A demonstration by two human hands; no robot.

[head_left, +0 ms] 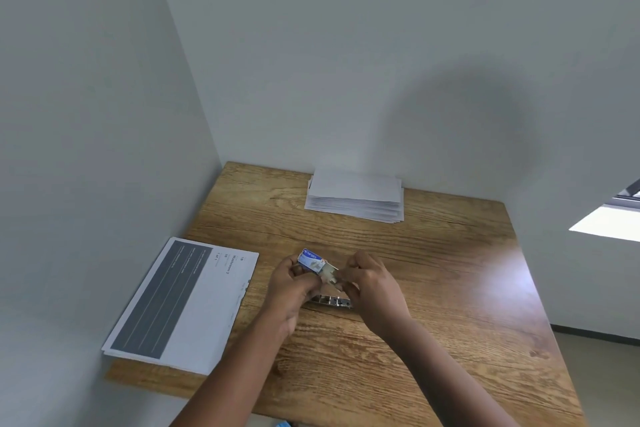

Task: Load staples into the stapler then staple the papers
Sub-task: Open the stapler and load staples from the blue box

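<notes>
Both hands meet above the middle of the wooden worktop (433, 288). The left hand (294, 284) grips a small blue-and-white staple box (311, 261), its fingers curled round the box's near end so the printed top faces up. The right hand (367, 282) pinches at the box's open right end, where a pale inner tray or flap (328, 276) sticks out; the picture is too blurred there to say which it is, or whether any staples show. Just below the hands, the metal stapler (332, 302) lies flat on the worktop, partly hidden by both wrists. To the left, a printed sheet set (187, 305) with a dark grey panel rests at the worktop's edge beside the wall. At the far side, 1 stack of white papers (355, 198) sits against the back wall, well apart from the hands.
</notes>
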